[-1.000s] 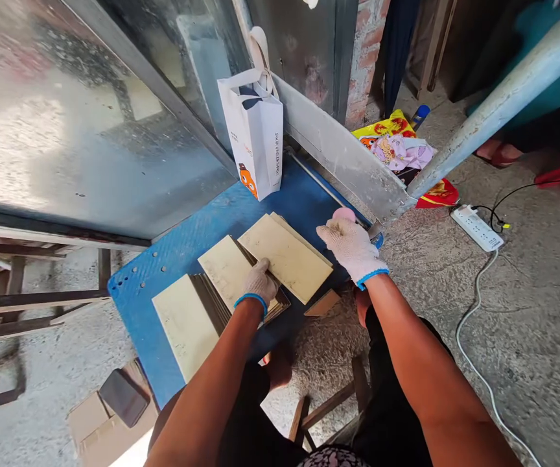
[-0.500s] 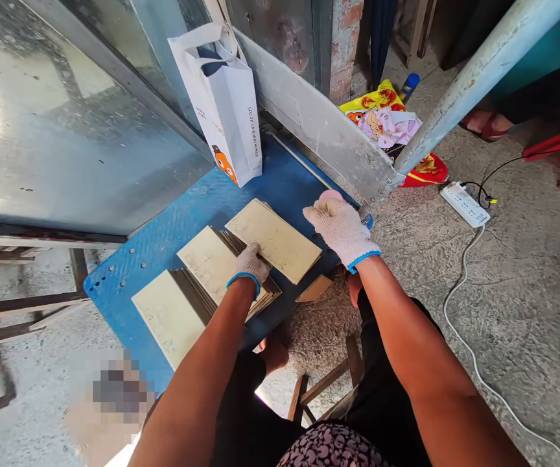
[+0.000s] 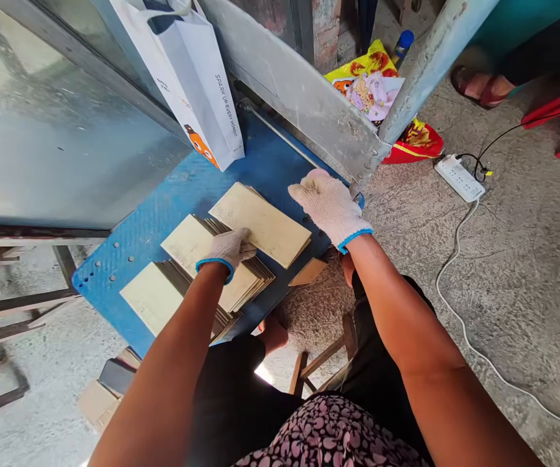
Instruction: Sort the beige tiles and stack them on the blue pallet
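My left hand (image 3: 226, 250), in a white knit glove with a blue cuff, rests on the middle stack of thin cream-coloured boards (image 3: 187, 240). Its thumb and fingers are apart, with the tips at the near-left edge of the right stack of boards (image 3: 260, 224). Partly behind my left forearm lies another stack of boards (image 3: 151, 295). My right hand (image 3: 323, 204), gloved the same way, is closed above the table just right of the right stack. Its curled fingers hide whatever may be inside, though a pinkish patch shows at the top.
The boards lie on a blue table (image 3: 163, 194) with holes at its corner. A white paper bag (image 3: 207, 97) stands at the back, beside a metal rail (image 3: 299, 84) and post. A brown piece (image 3: 308, 272) sits by the near edge. At right are a power strip (image 3: 459, 177) and another person's foot.
The view has shifted, so the table appears further left and up. My left wrist has swung left while its fingertips stay near the right stack. My right hand remains closed in about the same place.
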A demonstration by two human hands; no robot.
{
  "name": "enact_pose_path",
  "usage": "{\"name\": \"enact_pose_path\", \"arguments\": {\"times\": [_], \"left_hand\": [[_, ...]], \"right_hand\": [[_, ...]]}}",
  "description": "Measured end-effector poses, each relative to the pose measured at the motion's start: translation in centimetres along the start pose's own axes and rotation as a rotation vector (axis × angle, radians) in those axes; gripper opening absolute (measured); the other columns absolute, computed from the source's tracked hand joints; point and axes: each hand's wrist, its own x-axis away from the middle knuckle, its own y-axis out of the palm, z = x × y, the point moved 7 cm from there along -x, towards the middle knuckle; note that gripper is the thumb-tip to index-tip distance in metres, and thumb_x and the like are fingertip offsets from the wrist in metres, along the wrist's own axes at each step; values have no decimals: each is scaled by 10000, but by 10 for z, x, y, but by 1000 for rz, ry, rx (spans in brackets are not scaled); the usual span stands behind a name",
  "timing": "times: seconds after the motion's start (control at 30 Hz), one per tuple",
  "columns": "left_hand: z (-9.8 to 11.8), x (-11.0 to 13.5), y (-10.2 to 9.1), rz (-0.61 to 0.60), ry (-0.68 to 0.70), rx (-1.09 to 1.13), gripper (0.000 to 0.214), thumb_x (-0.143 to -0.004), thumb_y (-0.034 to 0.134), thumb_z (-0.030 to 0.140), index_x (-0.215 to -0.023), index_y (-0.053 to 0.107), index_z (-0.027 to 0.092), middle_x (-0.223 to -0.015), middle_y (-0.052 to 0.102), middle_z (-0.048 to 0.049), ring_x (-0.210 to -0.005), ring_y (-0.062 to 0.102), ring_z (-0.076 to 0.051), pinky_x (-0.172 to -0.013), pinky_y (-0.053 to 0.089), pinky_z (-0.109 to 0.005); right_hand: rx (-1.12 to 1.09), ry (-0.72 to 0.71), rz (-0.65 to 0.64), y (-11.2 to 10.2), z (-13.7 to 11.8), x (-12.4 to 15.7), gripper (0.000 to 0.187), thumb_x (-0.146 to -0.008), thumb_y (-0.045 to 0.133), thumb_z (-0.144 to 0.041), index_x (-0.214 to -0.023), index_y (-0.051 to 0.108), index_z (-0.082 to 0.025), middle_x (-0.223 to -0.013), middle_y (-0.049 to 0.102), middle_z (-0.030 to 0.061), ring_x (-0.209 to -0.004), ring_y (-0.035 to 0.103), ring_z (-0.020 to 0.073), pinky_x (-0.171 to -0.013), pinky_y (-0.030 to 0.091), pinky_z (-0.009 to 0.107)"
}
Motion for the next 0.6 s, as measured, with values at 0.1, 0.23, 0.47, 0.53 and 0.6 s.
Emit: {"name": "enact_pose_path", "arguments": {"times": [0.1, 0.23, 0.47, 0.53, 0.6], "left_hand": [[8, 3, -3, -23, 41, -190, 93, -736, 668, 196, -718, 610, 125, -521, 614, -48, -466, 618, -173, -485, 565, -285], [28, 14, -7, 18, 183, -410, 135, -727, 656, 237, -667, 617, 122, -522, 619, -53, -456, 599, -161, -482, 551, -282], [9, 68, 8, -189, 455, -525, 310, -752, 630, 441, -813, 679, 141, -654, 659, -28, -573, 598, -143, -560, 511, -254], [-22, 83, 22, -344, 458, -694, 354, -778, 595, 475, -885, 698, 153, -711, 683, -33, -639, 624, -165, -606, 509, -265], [-59, 89, 33, -449, 441, -940, 343, -795, 579, 451, -954, 711, 177, -817, 715, -45, -768, 661, -199, -699, 509, -280]], "right_hand": [[1, 5, 17, -2, 0, 0, 324, -866, 546, -438, -652, 433, -224, -657, 427, -29, -657, 427, 133, -655, 357, 282], [-14, 13, 21, -3, 2, -1, 306, -868, 551, -437, -677, 442, -224, -670, 440, -24, -676, 439, 138, -667, 370, 280], [-6, -20, 17, -6, 6, -3, 375, -904, 498, -475, -647, 393, -223, -642, 420, -35, -643, 398, 123, -634, 339, 264], [1, -35, 22, -8, 6, -3, 401, -911, 486, -484, -628, 372, -223, -616, 406, -40, -626, 370, 117, -613, 309, 265], [12, -52, 26, -11, 6, -3, 426, -908, 492, -486, -605, 351, -221, -587, 389, -48, -605, 336, 111, -591, 274, 274]]}}
